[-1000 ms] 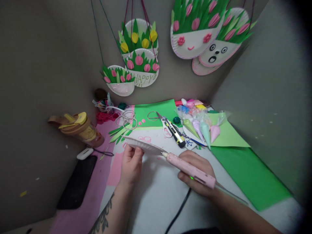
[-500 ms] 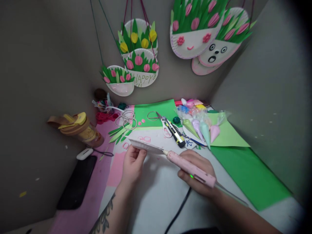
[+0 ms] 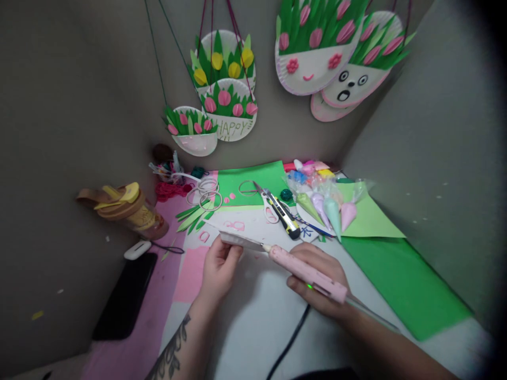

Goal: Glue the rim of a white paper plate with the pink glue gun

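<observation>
My left hand [image 3: 222, 264] pinches a white paper plate piece [image 3: 241, 240] by its near edge, thumb on the near side. The piece is seen almost edge-on, so its face is mostly hidden. Wrapped in my right hand [image 3: 320, 277] is a pink hot glue gun [image 3: 304, 272] with a small green light lit. Its pale nozzle points left and meets, or nearly meets, the right end of the plate piece. A clear glue stick [image 3: 372, 311] sticks out of the back, and a black cord [image 3: 291, 340] runs down from beneath.
Scissors [image 3: 271, 211] and a utility knife [image 3: 283, 214] lie beyond my hands. Green paper [image 3: 412, 290] and piping bags [image 3: 332, 214] are at right. A phone [image 3: 125, 295] and a tumbler [image 3: 132, 214] stand left. Decorated plates [image 3: 229, 126] hang on the wall behind.
My left hand and the paper plate piece have turned and shifted slightly right. The glue gun stays at the piece's right end, with barely any movement.
</observation>
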Demonstrator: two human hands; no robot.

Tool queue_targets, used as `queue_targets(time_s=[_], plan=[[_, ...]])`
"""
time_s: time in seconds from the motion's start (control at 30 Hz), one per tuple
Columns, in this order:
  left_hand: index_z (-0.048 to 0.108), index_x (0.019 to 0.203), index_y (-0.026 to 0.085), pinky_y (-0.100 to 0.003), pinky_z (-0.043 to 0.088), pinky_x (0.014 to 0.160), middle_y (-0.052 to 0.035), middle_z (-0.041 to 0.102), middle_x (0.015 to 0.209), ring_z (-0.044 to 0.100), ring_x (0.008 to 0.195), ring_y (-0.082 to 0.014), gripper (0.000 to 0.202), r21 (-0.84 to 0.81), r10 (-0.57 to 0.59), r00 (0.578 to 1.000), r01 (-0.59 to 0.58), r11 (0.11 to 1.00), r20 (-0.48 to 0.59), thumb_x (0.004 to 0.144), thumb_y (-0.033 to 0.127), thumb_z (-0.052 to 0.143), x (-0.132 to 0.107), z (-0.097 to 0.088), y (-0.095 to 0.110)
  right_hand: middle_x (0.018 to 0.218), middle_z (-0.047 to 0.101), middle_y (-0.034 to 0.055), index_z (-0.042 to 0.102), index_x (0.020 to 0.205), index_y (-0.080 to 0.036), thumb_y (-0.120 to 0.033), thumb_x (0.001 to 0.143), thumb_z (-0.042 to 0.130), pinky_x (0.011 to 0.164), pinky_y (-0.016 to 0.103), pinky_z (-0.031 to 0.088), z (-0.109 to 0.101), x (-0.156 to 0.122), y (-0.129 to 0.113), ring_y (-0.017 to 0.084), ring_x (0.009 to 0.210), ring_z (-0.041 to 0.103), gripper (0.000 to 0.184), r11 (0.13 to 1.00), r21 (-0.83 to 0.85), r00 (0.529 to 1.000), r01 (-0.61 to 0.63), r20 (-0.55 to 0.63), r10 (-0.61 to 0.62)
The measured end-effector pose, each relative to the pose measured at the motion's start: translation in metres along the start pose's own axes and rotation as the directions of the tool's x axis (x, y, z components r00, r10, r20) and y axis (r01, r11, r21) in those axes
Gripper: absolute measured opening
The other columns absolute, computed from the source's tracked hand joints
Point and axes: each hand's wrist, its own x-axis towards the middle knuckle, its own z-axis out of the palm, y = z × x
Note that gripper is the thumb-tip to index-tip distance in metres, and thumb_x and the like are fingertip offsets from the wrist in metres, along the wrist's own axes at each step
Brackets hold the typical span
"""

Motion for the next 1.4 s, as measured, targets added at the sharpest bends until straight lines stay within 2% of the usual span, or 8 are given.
queue_targets(time_s=[0.23, 0.4, 0.6, 0.8, 0.9, 1.13, 1.27, 1.4], plan=[[0.063, 0.096, 0.018, -0.026, 0.047, 0.081, -0.0039, 0.068, 0.089, 0.063, 0.088, -0.0168, 0.016, 0.166, 0.061, 0.994, -0.074, 0.983, 0.086, 0.089, 0.030, 0.057, -0.0037, -0.0030, -0.0039, 0.070, 0.063, 0.0033, 0.064, 0.089, -0.018, -0.023, 0.080, 0.062, 0.056, 0.028, 0.048, -0.0005, 0.0018, -0.0020, 0.016, 0.064, 0.059, 0.010, 1.000, -0.005, 1.000, 0.009, -0.007, -0.009], [0.061, 0.093, 0.018, -0.025, 0.047, 0.075, -0.0032, 0.067, 0.086, 0.062, 0.081, -0.0155, 0.010, 0.351, 0.155, 0.977, -0.197, 0.915, 0.146, 0.090, 0.024, 0.053, -0.0036, -0.0039, -0.0060, 0.070, 0.063, 0.0038, 0.063, 0.087, -0.017, -0.025, 0.081, 0.062, 0.057, 0.028, 0.048, -0.0001, 0.0003, -0.0008, 0.016, 0.064, 0.058, 0.010, 1.000, 0.017, 1.000, 0.010, -0.004, -0.010], [0.059, 0.090, 0.018, -0.023, 0.047, 0.068, -0.0028, 0.065, 0.081, 0.061, 0.075, -0.0138, 0.014, 0.504, 0.336, 0.897, -0.440, 0.743, 0.287, 0.086, 0.010, 0.049, -0.0009, 0.0003, 0.0018, 0.070, 0.062, 0.0044, 0.063, 0.086, -0.017, -0.032, 0.083, 0.062, 0.057, 0.029, 0.047, 0.0013, -0.0016, 0.0005, 0.016, 0.065, 0.058, 0.016, 0.999, 0.036, 1.000, 0.012, -0.001, -0.012], [0.060, 0.100, 0.020, -0.028, 0.050, 0.075, -0.0068, 0.069, 0.097, 0.063, 0.090, -0.0187, 0.029, 0.570, 0.469, 0.809, -0.584, 0.578, 0.354, 0.081, 0.003, 0.046, 0.0009, -0.0006, -0.0003, 0.070, 0.062, 0.0041, 0.065, 0.088, -0.017, -0.031, 0.084, 0.062, 0.056, 0.028, 0.048, 0.0005, 0.0003, -0.0011, 0.016, 0.064, 0.058, 0.015, 0.999, 0.031, 1.000, 0.007, 0.009, -0.007], [0.060, 0.103, 0.021, -0.031, 0.050, 0.078, -0.0065, 0.069, 0.100, 0.062, 0.093, -0.0198, 0.035, 0.589, 0.487, 0.776, -0.625, 0.513, 0.400, 0.079, 0.000, 0.045, 0.0003, -0.0007, -0.0004, 0.071, 0.063, 0.0043, 0.065, 0.091, -0.017, -0.030, 0.084, 0.062, 0.056, 0.028, 0.048, -0.0004, 0.0010, -0.0011, 0.016, 0.065, 0.058, 0.016, 1.000, 0.017, 1.000, 0.015, 0.006, -0.015], [0.056, 0.108, 0.021, -0.030, 0.049, 0.076, -0.0062, 0.068, 0.097, 0.061, 0.091, -0.0191, 0.032, 0.629, 0.509, 0.797, -0.584, 0.513, 0.325, 0.083, 0.003, 0.046, -0.0006, -0.0012, 0.0015, 0.074, 0.064, 0.0044, 0.065, 0.098, -0.018, -0.029, 0.085, 0.061, 0.059, 0.030, 0.049, -0.0012, -0.0029, 0.0011, 0.017, 0.067, 0.059, 0.017, 1.000, -0.002, 1.000, 0.027, -0.013, -0.027], [0.055, 0.109, 0.021, -0.028, 0.049, 0.074, -0.0059, 0.067, 0.096, 0.062, 0.091, -0.0183, 0.029, 0.641, 0.488, 0.821, -0.550, 0.535, 0.297, 0.085, 0.006, 0.047, -0.0004, -0.0022, 0.0014, 0.072, 0.063, 0.0035, 0.065, 0.094, -0.019, -0.025, 0.083, 0.062, 0.057, 0.029, 0.049, 0.0001, -0.0024, -0.0006, 0.017, 0.065, 0.059, 0.014, 1.000, 0.005, 1.000, 0.018, -0.012, -0.018], [0.056, 0.108, 0.021, -0.030, 0.049, 0.076, -0.0065, 0.067, 0.098, 0.062, 0.093, -0.0188, 0.028, 0.647, 0.481, 0.825, -0.543, 0.535, 0.296, 0.086, 0.007, 0.046, -0.0007, -0.0028, 0.0006, 0.070, 0.063, 0.0033, 0.064, 0.089, -0.018, -0.026, 0.081, 0.063, 0.055, 0.028, 0.048, 0.0013, -0.0004, -0.0024, 0.017, 0.064, 0.058, 0.011, 1.000, 0.004, 1.000, 0.011, -0.011, -0.011]])
